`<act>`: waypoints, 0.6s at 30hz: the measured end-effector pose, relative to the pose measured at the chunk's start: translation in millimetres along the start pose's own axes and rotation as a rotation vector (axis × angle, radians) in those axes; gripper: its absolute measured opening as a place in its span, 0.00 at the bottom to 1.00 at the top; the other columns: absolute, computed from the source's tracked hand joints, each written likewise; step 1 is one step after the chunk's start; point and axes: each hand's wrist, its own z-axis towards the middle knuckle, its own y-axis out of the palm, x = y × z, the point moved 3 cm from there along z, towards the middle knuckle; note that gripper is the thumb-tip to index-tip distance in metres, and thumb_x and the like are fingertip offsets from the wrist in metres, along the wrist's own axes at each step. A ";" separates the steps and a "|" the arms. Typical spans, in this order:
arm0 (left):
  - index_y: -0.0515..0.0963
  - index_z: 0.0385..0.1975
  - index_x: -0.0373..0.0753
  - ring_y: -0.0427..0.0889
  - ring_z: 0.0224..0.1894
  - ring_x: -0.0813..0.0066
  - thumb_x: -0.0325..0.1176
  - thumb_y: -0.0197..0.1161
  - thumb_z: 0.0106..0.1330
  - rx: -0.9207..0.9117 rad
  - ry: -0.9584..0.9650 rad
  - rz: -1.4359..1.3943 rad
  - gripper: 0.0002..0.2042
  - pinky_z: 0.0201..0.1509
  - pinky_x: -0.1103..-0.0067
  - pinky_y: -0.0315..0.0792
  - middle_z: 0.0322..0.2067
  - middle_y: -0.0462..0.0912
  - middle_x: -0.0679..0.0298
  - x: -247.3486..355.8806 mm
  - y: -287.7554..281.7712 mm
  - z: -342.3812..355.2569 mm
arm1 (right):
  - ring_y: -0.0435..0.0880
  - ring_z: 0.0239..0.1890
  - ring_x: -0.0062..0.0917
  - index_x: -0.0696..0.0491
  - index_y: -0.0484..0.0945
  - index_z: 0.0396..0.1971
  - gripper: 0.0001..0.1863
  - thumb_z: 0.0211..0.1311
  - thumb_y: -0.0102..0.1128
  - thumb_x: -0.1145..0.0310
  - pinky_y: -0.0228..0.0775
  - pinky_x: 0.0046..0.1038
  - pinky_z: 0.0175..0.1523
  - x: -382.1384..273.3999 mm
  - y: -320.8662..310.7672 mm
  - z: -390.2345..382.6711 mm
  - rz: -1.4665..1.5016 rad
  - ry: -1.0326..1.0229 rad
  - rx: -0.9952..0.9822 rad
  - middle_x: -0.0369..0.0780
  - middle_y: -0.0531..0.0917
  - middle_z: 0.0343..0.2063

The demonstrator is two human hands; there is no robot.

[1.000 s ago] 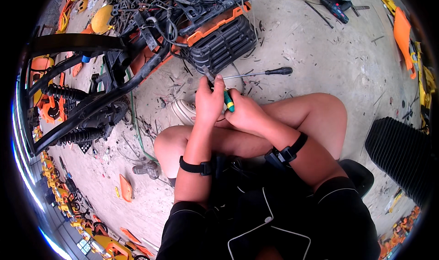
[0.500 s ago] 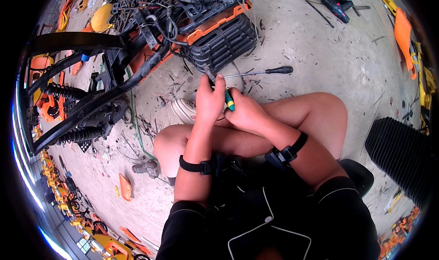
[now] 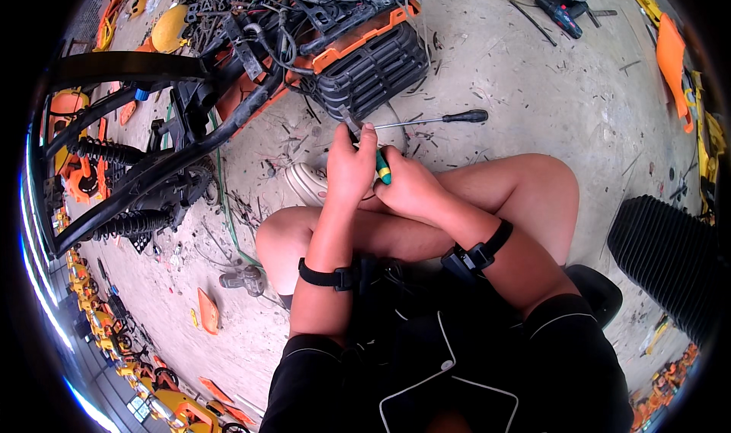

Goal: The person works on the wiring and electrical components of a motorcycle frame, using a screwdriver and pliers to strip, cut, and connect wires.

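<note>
Apparently mid-work: tool (image 3: 383, 168) in use or at the ready, not yet laid down; no finished result in sight, no telling how much left. Bunched together over the crossed legs (image 3: 533, 197): left hand (image 3: 351, 166) closed, seemingly round the tool, right hand (image 3: 409, 188) clamped beside it, likely on the tool too. Lies between both hands, short of the black grille (image 3: 381, 71) and near the screwdriver (image 3: 464, 117) on the floor (image 3: 548, 121). Shows green with a yellow band, slanting; cannot tell whether joined to the grey tip (image 3: 349, 118) beyond the left hand.
</note>
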 end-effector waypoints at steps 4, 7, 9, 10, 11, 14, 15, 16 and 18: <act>0.73 0.42 0.32 0.82 0.37 0.48 0.44 0.58 0.71 -0.004 0.002 0.000 0.18 0.43 0.64 0.74 0.33 0.82 0.44 -0.4 0.6 0.3 | 0.81 0.41 0.56 0.61 0.67 0.47 0.24 0.54 0.61 0.65 0.73 0.51 0.46 -0.7 -0.7 -0.6 -0.008 0.015 -0.003 0.59 0.83 0.35; 0.73 0.42 0.32 0.82 0.36 0.49 0.44 0.58 0.71 -0.010 -0.009 0.005 0.17 0.43 0.64 0.74 0.33 0.82 0.45 -1.1 0.8 0.3 | 0.82 0.41 0.56 0.61 0.67 0.47 0.24 0.54 0.62 0.65 0.73 0.51 0.46 -0.6 -0.9 -0.3 -0.009 0.021 -0.008 0.59 0.83 0.35; 0.74 0.42 0.32 0.82 0.36 0.49 0.44 0.59 0.70 -0.011 -0.012 0.000 0.17 0.43 0.65 0.74 0.33 0.82 0.45 -1.3 1.2 0.5 | 0.82 0.41 0.56 0.61 0.67 0.47 0.24 0.54 0.62 0.65 0.73 0.51 0.46 -0.4 -0.8 -0.2 -0.008 0.023 -0.011 0.59 0.83 0.35; 0.74 0.42 0.32 0.82 0.36 0.49 0.44 0.59 0.70 -0.011 -0.010 -0.008 0.17 0.43 0.65 0.74 0.33 0.82 0.45 -1.3 1.4 0.6 | 0.82 0.41 0.56 0.61 0.67 0.47 0.24 0.54 0.62 0.65 0.73 0.51 0.46 -0.2 -0.7 -0.1 -0.009 0.023 -0.011 0.59 0.83 0.36; 0.74 0.42 0.32 0.82 0.36 0.49 0.44 0.59 0.70 -0.011 -0.006 -0.022 0.17 0.43 0.65 0.74 0.33 0.82 0.45 -1.2 1.7 0.6 | 0.82 0.41 0.56 0.61 0.67 0.47 0.25 0.54 0.62 0.65 0.73 0.51 0.46 0.0 -0.7 -0.1 -0.010 0.022 -0.006 0.59 0.83 0.36; 0.74 0.42 0.32 0.82 0.37 0.49 0.44 0.59 0.70 -0.021 -0.013 -0.022 0.17 0.43 0.65 0.74 0.34 0.82 0.44 -1.8 2.1 0.8 | 0.82 0.41 0.56 0.61 0.67 0.48 0.25 0.54 0.62 0.64 0.73 0.51 0.46 1.1 -0.2 0.2 -0.019 0.023 -0.009 0.59 0.83 0.36; 0.74 0.42 0.32 0.82 0.37 0.49 0.44 0.59 0.70 -0.022 -0.011 -0.008 0.17 0.44 0.65 0.74 0.34 0.82 0.44 -1.8 2.3 0.8 | 0.82 0.41 0.56 0.61 0.67 0.48 0.25 0.54 0.62 0.64 0.73 0.51 0.46 1.5 0.0 0.5 -0.023 0.026 -0.014 0.59 0.83 0.36; 0.74 0.43 0.32 0.82 0.38 0.48 0.44 0.59 0.70 -0.022 -0.009 0.005 0.17 0.44 0.65 0.74 0.34 0.82 0.44 -1.8 2.5 0.8 | 0.82 0.41 0.56 0.61 0.67 0.48 0.25 0.54 0.62 0.64 0.73 0.51 0.46 1.9 0.3 0.7 -0.029 0.028 -0.016 0.59 0.83 0.36; 0.74 0.43 0.32 0.82 0.38 0.48 0.43 0.59 0.70 -0.022 -0.008 0.022 0.17 0.44 0.64 0.74 0.35 0.82 0.44 -1.8 3.0 0.5 | 0.82 0.41 0.56 0.61 0.67 0.48 0.25 0.54 0.62 0.64 0.73 0.51 0.46 2.5 0.7 0.8 -0.035 0.035 -0.020 0.59 0.83 0.36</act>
